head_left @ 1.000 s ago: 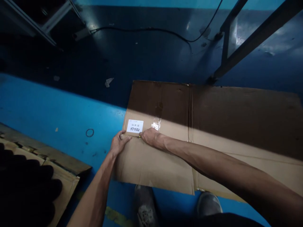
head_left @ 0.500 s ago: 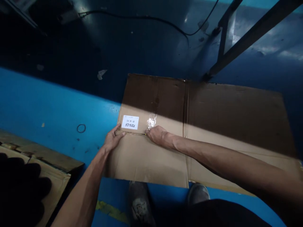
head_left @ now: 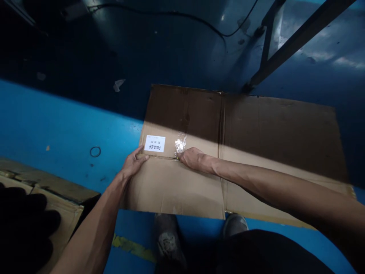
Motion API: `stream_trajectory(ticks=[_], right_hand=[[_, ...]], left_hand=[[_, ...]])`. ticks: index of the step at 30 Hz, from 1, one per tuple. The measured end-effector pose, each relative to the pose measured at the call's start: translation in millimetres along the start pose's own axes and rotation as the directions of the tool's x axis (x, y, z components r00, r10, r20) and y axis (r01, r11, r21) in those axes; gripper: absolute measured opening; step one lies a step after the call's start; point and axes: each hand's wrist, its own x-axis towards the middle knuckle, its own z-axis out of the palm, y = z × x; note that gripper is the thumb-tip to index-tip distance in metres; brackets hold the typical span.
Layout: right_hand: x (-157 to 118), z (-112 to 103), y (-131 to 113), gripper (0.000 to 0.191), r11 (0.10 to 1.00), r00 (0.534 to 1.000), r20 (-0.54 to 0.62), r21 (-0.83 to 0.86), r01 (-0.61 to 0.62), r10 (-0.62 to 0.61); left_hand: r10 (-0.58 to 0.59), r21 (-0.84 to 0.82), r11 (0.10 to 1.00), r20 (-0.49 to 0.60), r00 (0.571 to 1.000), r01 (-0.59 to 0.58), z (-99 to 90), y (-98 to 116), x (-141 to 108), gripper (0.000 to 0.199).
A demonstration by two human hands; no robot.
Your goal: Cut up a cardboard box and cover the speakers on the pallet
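Observation:
A flattened cardboard box [head_left: 176,182] lies on the blue floor, with a white printed label [head_left: 154,144] near its left edge and a strip of clear tape [head_left: 180,142] to the right of the label. My left hand [head_left: 133,161] grips the cardboard's left edge just below the label, thumb on top. At the lower end of the tape, on the seam between the flaps, rests my right hand [head_left: 191,157]. Its fingers are closed round something small, with a bit of yellow-green showing at the fingertips; the rest is hidden.
An open carton [head_left: 59,209] with black rounded items stands at the lower left. A metal frame leg [head_left: 296,42] is at the upper right, and a black cable [head_left: 171,13] crosses the floor. My shoes touch the near side.
My right hand has shifted slightly right along the seam, relative to the tape. The whole view has moved a little; my left hand stays at the cardboard's edge.

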Motion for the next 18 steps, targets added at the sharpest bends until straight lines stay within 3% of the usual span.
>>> stream_trajectory(ticks=[18], right_hand=[[-58.2, 44.2, 42.4, 0.030, 0.995, 0.995, -0.016, -0.012, -0.094, 0.094]], left_hand=[[-0.033, 0.060, 0.998, 0.049, 0.998, 0.030, -6.1, 10.9, -2.3, 0.083]])
